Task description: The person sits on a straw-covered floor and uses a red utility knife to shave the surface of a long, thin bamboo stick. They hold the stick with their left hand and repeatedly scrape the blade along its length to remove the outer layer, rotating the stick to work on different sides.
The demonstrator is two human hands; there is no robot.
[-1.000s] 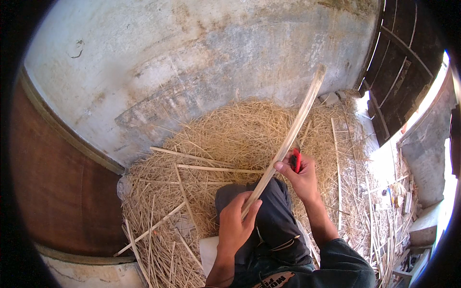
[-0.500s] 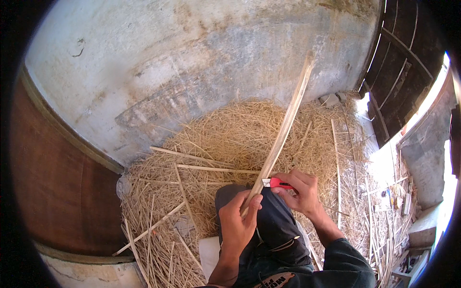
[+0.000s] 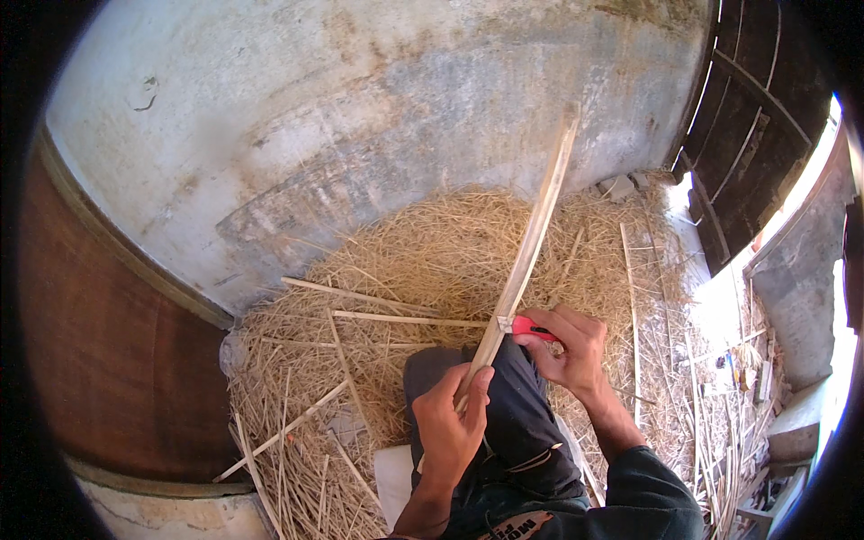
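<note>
Red knife (image 3: 533,328), gripped in the right hand (image 3: 576,346), now meets the long, pale strip (image 3: 533,243) farther up than before (the left hand (image 3: 450,418) pinching its lower end above the lap (image 3: 524,409)).

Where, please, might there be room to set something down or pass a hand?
Probably over the straw between the wall and the loose strips, left of the held strip. It is crowded around the left hand, right hand and red cutter, and lower left among scattered sticks.
</note>
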